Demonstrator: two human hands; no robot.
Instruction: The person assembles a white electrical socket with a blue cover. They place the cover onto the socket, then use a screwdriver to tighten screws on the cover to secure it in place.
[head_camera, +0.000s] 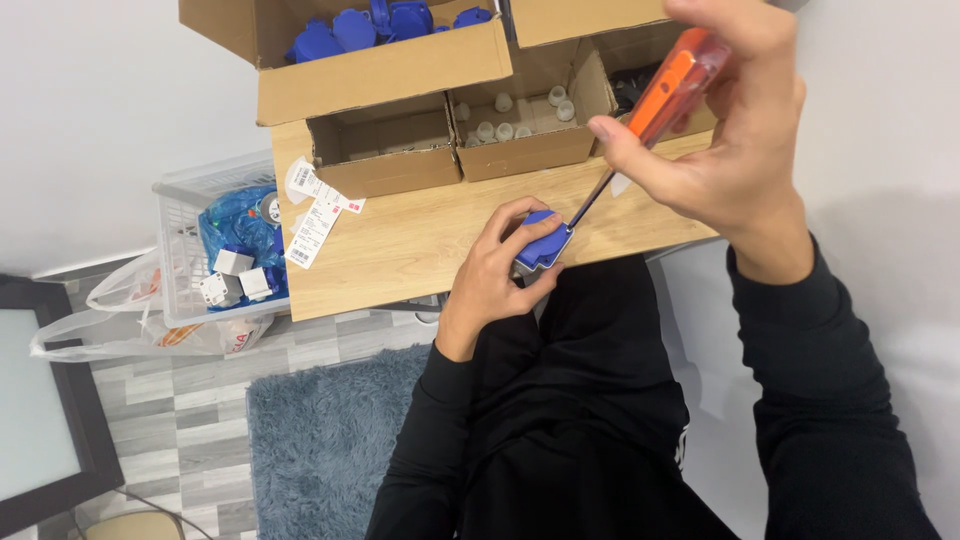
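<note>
The right hand (735, 130) grips an orange-handled screwdriver (672, 88), its tip in the small blue plastic plug (541, 243). The left hand (497, 275) pinches that plug on the wooden table (400, 245). It is best to keep the tool straight and the plug still.

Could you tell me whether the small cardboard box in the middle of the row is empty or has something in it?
It has something in it: the middle cardboard box is open at the top, and several small white parts lie on its bottom.

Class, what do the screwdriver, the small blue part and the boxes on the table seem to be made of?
Screwdriver: see-through orange handle, likely plastic; thin grey shaft, likely metal.
Small blue part: smooth, evenly coloured, probably moulded plastic.
Boxes: matt brown with folded flaps, cardboard.
Table: pale grain pattern, wood or a wood-look surface.
</note>
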